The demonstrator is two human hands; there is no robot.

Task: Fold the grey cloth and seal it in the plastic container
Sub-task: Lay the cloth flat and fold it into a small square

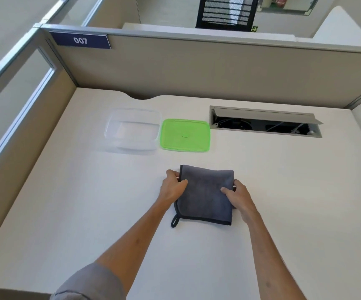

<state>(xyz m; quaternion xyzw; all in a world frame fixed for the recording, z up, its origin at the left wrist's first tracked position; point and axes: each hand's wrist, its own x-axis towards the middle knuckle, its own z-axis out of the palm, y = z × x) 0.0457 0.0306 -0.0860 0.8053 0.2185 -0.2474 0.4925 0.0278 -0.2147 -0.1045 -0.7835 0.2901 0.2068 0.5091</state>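
Observation:
The grey cloth (205,198) lies folded into a rough square on the white desk, with a dark hem and a small loop at its near left corner. My left hand (172,188) grips the cloth's left edge, thumb on top. On the right edge, my right hand (239,197) pinches the cloth, thumb on top and fingers tucked under. Beyond the cloth stands the clear plastic container (133,129), open and empty. Its green lid (185,135) lies flat on the desk just to the right of it.
An open cable hatch (266,122) with its flap raised is set into the desk at the back right. Beige cubicle partitions (196,68) close the desk at the back and left, one bearing a blue "007" sign (81,41).

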